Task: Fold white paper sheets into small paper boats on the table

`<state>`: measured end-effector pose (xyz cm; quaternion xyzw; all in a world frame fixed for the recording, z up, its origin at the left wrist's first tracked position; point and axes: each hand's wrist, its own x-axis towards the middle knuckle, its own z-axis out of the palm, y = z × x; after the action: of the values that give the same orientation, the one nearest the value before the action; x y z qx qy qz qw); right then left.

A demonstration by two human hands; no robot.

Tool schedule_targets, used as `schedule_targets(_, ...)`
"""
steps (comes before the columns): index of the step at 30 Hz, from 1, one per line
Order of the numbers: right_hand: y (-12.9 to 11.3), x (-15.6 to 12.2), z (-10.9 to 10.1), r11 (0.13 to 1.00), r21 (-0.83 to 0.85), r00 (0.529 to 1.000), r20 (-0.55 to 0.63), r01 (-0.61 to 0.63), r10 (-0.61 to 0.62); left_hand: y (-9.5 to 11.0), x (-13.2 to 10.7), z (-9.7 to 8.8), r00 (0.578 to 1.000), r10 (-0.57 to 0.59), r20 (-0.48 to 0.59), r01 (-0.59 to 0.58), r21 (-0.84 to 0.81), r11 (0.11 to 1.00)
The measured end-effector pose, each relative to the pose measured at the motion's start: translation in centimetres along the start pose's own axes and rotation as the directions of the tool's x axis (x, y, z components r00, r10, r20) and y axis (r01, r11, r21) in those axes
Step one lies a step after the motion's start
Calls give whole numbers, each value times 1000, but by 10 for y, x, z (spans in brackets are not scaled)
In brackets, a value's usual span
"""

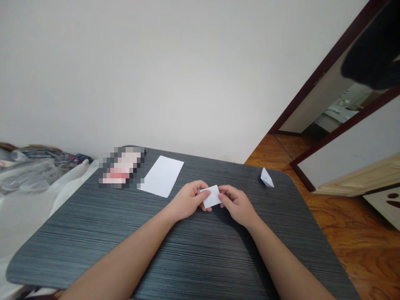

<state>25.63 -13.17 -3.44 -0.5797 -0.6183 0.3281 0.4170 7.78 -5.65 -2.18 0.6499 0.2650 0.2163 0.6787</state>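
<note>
My grip is closed at both ends of a small, white, rectangular paper piece (213, 197): my left hand (189, 202) pinches its left side, thumb uppermost; my right hand (239, 205), its right edge. The piece is over the dark, streaked desk (193, 262). Beyond my left hand lies flat, white, rectangular paper (164, 176); far right, a pointed, white, folded-paper form (266, 178).

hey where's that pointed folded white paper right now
In the head view, the pointed folded white paper is on the right, near the far right corner of the dark table, beyond the right hand and to its right.
</note>
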Motion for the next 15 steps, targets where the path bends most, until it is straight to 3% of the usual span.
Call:
schedule_targets(5,-11,1,-4,990,-143,1000,24,-13,17,-6,0,0,1000,-19,-1,19,-15,1000)
schedule_targets(15,-13,-1,-2,986,-168,996,87,16,-1,-3,-1,-1,1000,6,16,-9,183,983)
